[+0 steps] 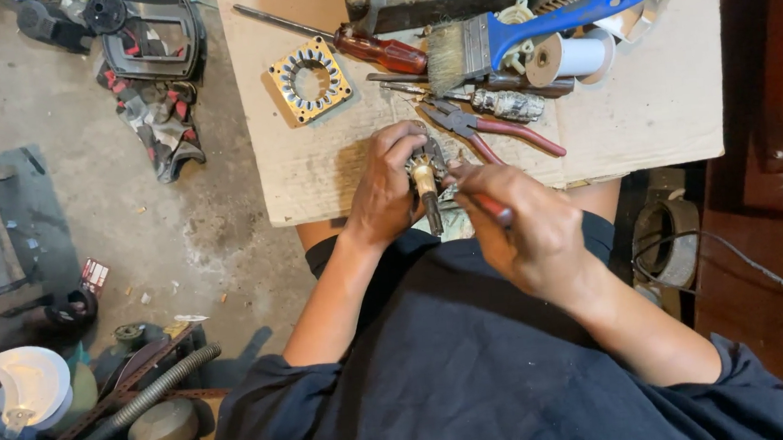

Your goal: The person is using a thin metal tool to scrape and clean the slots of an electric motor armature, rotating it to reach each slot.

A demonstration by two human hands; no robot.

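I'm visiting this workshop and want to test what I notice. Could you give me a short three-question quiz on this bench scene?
1. True or false: the left hand holds the small motor rotor with a brass-coloured shaft.
2. Which lies nearer the hands: the red-handled pliers or the square metal stator ring with brass-coloured corners?
3. What colour is the handle of the wide paintbrush on the cardboard sheet?

Key: 1 true; 2 the pliers; 3 blue.
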